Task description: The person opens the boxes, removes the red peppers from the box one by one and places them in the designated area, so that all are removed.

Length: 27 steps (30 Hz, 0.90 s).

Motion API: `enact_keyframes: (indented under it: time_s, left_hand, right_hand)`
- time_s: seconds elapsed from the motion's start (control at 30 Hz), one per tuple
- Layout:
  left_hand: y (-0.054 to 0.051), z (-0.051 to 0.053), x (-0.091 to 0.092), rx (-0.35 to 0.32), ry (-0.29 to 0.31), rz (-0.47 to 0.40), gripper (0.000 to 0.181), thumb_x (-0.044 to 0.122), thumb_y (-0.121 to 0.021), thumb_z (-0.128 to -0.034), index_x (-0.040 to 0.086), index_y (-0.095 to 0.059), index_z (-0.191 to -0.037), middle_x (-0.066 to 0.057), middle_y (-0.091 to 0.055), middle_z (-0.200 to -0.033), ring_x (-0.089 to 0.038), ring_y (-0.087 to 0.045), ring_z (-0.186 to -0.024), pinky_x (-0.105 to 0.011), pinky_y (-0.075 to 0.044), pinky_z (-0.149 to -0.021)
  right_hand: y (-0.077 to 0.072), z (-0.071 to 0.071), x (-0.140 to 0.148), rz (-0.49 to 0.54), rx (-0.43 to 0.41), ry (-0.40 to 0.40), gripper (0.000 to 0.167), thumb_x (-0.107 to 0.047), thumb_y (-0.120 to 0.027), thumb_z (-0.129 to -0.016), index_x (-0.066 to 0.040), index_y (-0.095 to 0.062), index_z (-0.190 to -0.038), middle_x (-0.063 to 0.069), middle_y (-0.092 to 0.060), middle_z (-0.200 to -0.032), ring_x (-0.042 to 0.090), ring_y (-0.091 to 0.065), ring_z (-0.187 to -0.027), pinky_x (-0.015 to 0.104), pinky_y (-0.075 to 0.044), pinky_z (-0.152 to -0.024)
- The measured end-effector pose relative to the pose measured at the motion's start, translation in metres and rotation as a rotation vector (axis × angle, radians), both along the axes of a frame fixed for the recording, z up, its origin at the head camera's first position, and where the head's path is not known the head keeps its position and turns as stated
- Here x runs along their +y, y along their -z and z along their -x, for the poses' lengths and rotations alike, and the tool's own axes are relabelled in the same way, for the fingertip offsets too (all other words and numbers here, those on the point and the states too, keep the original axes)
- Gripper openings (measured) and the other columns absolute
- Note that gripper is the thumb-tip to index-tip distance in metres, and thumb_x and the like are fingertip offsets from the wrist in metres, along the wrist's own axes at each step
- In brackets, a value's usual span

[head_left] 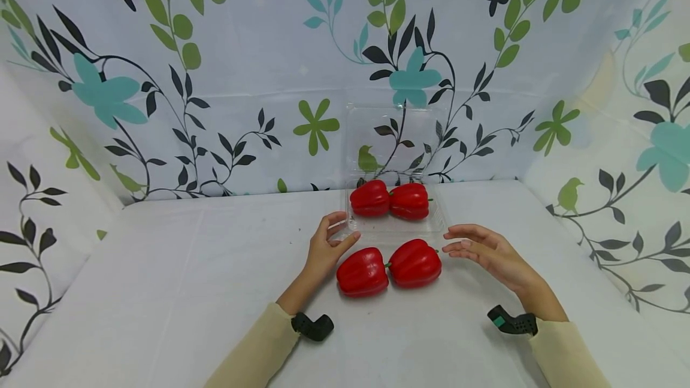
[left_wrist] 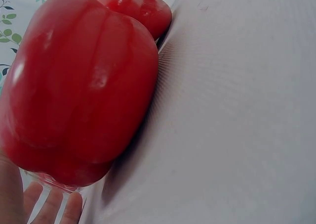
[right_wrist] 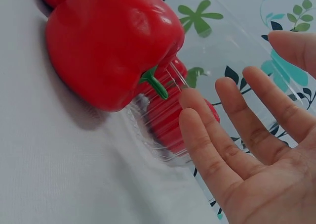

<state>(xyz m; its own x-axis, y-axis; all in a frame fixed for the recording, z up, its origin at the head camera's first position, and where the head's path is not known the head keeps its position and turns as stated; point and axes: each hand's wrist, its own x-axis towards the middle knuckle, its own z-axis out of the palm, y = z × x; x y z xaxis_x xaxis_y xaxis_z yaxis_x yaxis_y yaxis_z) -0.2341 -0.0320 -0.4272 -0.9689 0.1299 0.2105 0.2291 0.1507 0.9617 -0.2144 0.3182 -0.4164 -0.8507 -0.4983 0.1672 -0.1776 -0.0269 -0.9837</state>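
Observation:
Two red bell peppers, the left one [head_left: 362,272] and the right one [head_left: 415,263], lie side by side on the white table in front of a clear plastic container [head_left: 399,229]. Inside the container sit a red pepper [head_left: 369,198] and another [head_left: 410,201]. My left hand [head_left: 327,248] is open at the container's left front corner, fingers relaxed; whether it touches the rim I cannot tell. My right hand [head_left: 487,254] is open to the right of the front peppers, holding nothing. In the right wrist view its fingers [right_wrist: 237,103] are spread near the container.
The container's clear lid [head_left: 399,136] stands raised at the back against a cloth printed with leaves and flowers. White table surface [head_left: 178,280] extends around the peppers, and patterned cloth also hangs at both sides. A black strap band sits on each wrist.

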Motion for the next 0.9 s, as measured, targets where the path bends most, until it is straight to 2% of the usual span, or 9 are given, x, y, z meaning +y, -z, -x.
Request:
enact_keyframes:
  time_s: [0.3,0.53,0.73,0.9]
  left_hand:
    - [0.0,0.0,0.0,0.005,0.001,-0.003,0.053,0.011,-0.069,-0.0901,-0.001,-0.044,-0.135,-0.024,-0.047,-0.141,-0.042,-0.047,-0.13,-0.05,-0.049,-0.098]
    - [0.04,0.026,0.0,-0.007,-0.014,-0.015,0.056,0.02,-0.073,-0.0884,0.01,-0.046,-0.136,-0.013,-0.05,-0.141,-0.033,-0.049,-0.131,-0.048,-0.05,-0.098]
    - [0.04,0.026,0.001,-0.008,-0.015,-0.001,0.056,0.025,-0.074,-0.0878,0.013,-0.046,-0.135,-0.008,-0.052,-0.14,-0.029,-0.051,-0.129,-0.045,-0.05,-0.098]
    - [0.039,0.026,0.0,-0.024,-0.03,0.005,0.056,0.023,-0.075,-0.0873,0.015,-0.047,-0.135,-0.006,-0.052,-0.14,-0.027,-0.051,-0.13,-0.045,-0.05,-0.098]
  right_hand:
    - [0.002,0.002,-0.003,0.043,-0.002,0.066,0.033,-0.003,-0.042,-0.103,0.006,-0.046,-0.134,0.004,-0.06,-0.126,0.019,-0.066,-0.108,0.029,-0.052,-0.094]
    - [0.005,0.003,-0.002,0.112,0.022,0.064,0.032,-0.001,-0.038,-0.104,0.003,-0.051,-0.132,0.001,-0.064,-0.12,0.019,-0.067,-0.106,0.028,-0.052,-0.094]
    - [0.008,0.004,-0.003,0.093,0.009,0.141,0.03,-0.003,-0.04,-0.104,0.004,-0.051,-0.13,0.001,-0.065,-0.117,0.017,-0.068,-0.102,0.028,-0.054,-0.09]
    - [0.003,0.009,-0.007,0.026,0.001,0.207,0.026,-0.007,-0.045,-0.103,-0.002,-0.056,-0.127,0.005,-0.063,-0.114,0.013,-0.065,-0.092,0.024,-0.056,-0.079]
